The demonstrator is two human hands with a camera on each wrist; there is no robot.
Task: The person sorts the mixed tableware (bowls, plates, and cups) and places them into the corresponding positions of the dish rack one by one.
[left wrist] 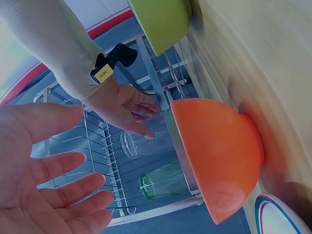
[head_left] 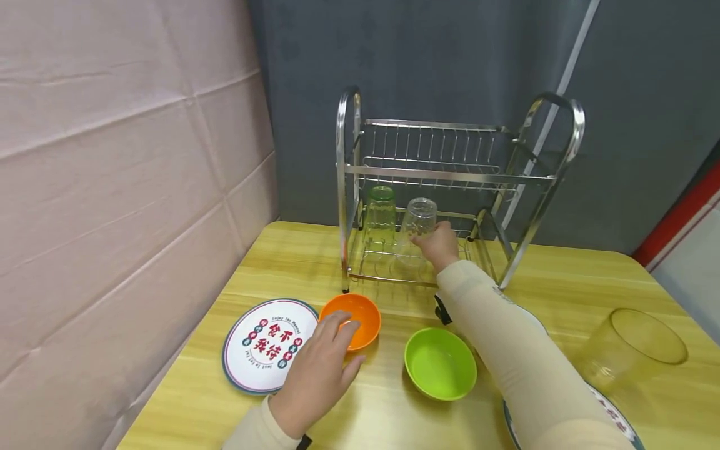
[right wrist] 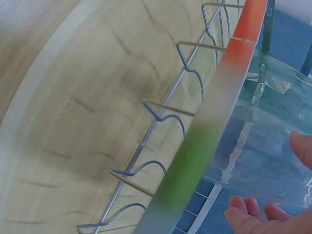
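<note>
My right hand (head_left: 437,242) reaches into the lower tier of a steel dish rack (head_left: 450,175). Its fingers (left wrist: 141,109) lie nearly straight against an upturned clear glass (head_left: 420,219), without curling round it. In the right wrist view the clear glass (right wrist: 263,146) fills the right side, with the fingertips (right wrist: 253,214) below it. An upturned green glass (head_left: 380,215) stands just left of the clear one. My left hand (head_left: 320,369) hovers with spread fingers at the near rim of an orange bowl (head_left: 360,315). The left wrist view shows a gap between the left hand (left wrist: 44,165) and the orange bowl (left wrist: 219,156).
A green bowl (head_left: 440,365) sits right of the orange one. A printed plate (head_left: 261,347) lies at the left. A yellowish clear cup (head_left: 632,347) stands at the right beside a second plate (head_left: 619,419), half hidden by my right arm. A cloth wall runs along the table's left edge.
</note>
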